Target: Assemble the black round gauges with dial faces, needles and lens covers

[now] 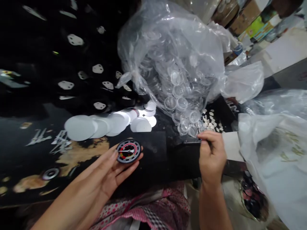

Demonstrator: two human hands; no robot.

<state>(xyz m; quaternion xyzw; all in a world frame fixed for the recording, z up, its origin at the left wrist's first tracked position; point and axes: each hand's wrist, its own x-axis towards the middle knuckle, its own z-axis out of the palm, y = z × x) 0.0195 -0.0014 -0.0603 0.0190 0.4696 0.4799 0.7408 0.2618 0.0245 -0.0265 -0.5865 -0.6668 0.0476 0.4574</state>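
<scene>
While left hand cradles gauge dial face-up over tabletop, fingers spread beneath, likely keeping needle readable, right hand presses thumb and forefinger together beside clear plastic covers; any pinched item unclear.

A black table carries white discs, a ring and a plastic bag.

Gauge in L hand, discs behind it on tabletop; bag w/ caps behind, betw. L hand & R hand.
</scene>
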